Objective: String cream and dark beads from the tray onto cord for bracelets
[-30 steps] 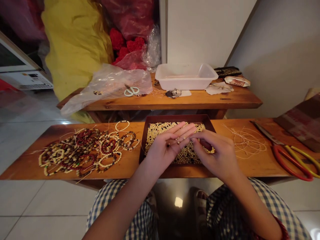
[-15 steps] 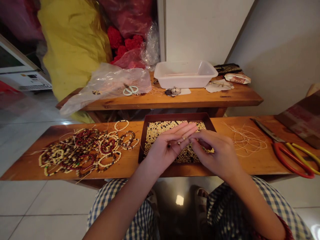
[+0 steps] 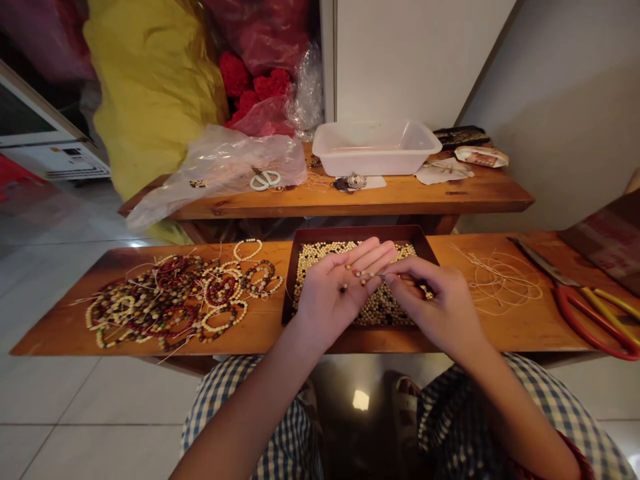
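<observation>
My left hand (image 3: 345, 283) is held palm up over the tray, fingers stretched out flat. Several small beads (image 3: 349, 268), cream and dark, lie on its palm. My right hand (image 3: 430, 293) has thumb and forefinger pinched on a thin strand (image 3: 381, 275) that reaches across to the beads; whether it is a needle or a thread end I cannot tell. Under both hands sits a dark red tray (image 3: 427, 248) filled with cream and black beads (image 3: 320, 252). Bead bracelets (image 3: 165, 300) in brown, cream and red are heaped on the bench to the left.
On the wooden bench (image 3: 65, 320), loose cord (image 3: 500, 280) and big red-and-yellow-handled scissors (image 3: 575, 300) lie right, beside a cardboard box (image 3: 605, 247). The rear bench (image 3: 240, 208) bears a white plastic tub (image 3: 375, 160), small scissors (image 3: 265, 179) and clear plastic (image 3: 220, 153).
My left palm has opened out flatter, showing the beads on it. My right fingertips have drawn slightly away from it, with the thin strand between them now visible.
</observation>
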A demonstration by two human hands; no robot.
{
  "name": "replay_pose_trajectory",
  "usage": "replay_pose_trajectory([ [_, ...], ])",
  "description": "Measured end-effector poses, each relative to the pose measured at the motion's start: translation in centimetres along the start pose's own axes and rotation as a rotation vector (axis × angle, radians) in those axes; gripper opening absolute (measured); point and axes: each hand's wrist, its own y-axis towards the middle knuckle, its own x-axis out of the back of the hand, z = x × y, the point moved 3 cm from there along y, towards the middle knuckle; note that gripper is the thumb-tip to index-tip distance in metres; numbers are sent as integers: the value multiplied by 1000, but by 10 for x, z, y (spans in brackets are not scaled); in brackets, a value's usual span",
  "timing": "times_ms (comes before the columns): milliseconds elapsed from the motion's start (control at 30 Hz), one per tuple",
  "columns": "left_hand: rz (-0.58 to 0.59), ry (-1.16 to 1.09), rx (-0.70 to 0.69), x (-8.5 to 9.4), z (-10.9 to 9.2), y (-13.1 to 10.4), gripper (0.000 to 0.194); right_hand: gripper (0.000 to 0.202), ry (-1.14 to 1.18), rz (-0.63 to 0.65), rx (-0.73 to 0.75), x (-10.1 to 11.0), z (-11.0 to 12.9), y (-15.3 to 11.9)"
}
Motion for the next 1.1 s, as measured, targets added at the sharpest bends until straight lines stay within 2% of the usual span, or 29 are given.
replay_pose_trajectory([
  [167,-18,58,13,-3,2,-2,36,12,-45,-11,54,-2,0,-2],
  [300,-41,103,-46,-5,3,-6,37,11,-59,-33,58,-1,1,-2],
  [467,-63,38,42,-4,3,-3,41,11,-50,-54,55,2,3,-2],
  [633,-86,20,72,-7,2,-3,43,12,-59,-48,63,2,4,-1],
  [867,-143,46,79,-13,2,-6,40,12,-87,-44,60,2,3,-2],
  [1100,-157,30,76,-10,4,-5,38,11,-122,-56,104,3,4,-3],
])
